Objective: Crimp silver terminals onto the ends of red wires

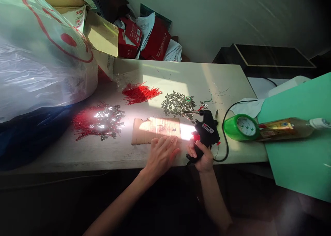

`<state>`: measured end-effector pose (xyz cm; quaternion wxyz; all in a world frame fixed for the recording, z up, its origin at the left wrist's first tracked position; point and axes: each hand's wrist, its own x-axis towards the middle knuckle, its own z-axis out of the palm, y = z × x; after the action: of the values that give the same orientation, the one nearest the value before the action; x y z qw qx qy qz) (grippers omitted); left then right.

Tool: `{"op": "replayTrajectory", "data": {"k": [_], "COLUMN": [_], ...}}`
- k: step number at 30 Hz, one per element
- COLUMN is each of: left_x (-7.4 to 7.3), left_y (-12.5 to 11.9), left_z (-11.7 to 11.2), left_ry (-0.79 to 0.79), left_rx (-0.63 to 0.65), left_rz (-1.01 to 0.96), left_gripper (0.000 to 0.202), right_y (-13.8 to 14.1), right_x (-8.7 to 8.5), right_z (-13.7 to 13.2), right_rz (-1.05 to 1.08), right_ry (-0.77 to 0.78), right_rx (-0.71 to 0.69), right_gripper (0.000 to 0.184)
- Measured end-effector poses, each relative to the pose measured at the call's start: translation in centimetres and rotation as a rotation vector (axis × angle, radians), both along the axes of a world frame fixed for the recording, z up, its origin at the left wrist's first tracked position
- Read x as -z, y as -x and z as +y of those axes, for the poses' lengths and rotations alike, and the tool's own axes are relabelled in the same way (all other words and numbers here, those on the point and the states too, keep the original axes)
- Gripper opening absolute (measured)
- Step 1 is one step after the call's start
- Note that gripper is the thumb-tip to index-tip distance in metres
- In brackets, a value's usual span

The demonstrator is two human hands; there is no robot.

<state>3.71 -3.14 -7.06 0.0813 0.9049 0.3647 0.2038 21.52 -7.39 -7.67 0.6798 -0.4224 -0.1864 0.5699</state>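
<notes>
My right hand [203, 155] is wrapped round the grip of a black soldering gun [208, 127] with a red trigger. Its metal tip points left, over the edge of a pile of small metal pieces [174, 104]. My left hand [162, 152] lies over the front right edge of a flat cardboard piece [141, 134], fingers stretched out and close together. A single small metal piece [174, 130] sits on the cardboard just beyond those fingertips. Behind the cardboard is a bundle of red wires [142, 93]. To its left, more red wires with metal pieces [100, 120] lie heaped.
A green tape roll [241, 126] and a bottle [284, 129] lie at the right, beside a green board [297, 160]. The gun's black cord [227, 143] loops nearby. A large plastic bag [43, 63] bulges over the left side. Boxes [155, 39] stand behind the table.
</notes>
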Motion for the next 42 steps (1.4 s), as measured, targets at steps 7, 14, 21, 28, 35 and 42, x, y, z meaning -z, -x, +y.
{"op": "replayTrajectory", "data": {"k": [7, 14, 21, 28, 35, 42], "left_x": [0.1, 0.4, 0.4, 0.7, 0.8, 1.1], "left_y": [0.1, -0.1, 0.0, -0.1, 0.0, 0.2], "left_z": [-0.5, -0.1, 0.0, 0.0, 0.0, -0.1], "left_ry": [0.018, 0.009, -0.003, 0.033, 0.061, 0.078], "left_rx": [-0.13, -0.109, -0.055, -0.03, -0.023, -0.027], "left_rz": [0.045, 0.065, 0.072, 0.057, 0.052, 0.047], "left_gripper": [0.038, 0.039, 0.042, 0.041, 0.037, 0.04], "right_y": [0.1, 0.1, 0.0, 0.2, 1.9, 3.7], "right_x": [-0.3, -0.3, -0.2, -0.5, 0.2, 0.5], "right_z": [0.0, 0.1, 0.0, 0.2, 0.3, -1.1], "right_rz": [-0.003, -0.003, 0.001, -0.052, -0.252, -0.556], "right_ry": [0.014, 0.02, 0.018, 0.047, 0.175, 0.292], "right_rx": [-0.006, 0.006, 0.001, 0.024, 0.158, 0.334], "right_gripper": [0.032, 0.041, 0.044, 0.041, 0.024, 0.038]}}
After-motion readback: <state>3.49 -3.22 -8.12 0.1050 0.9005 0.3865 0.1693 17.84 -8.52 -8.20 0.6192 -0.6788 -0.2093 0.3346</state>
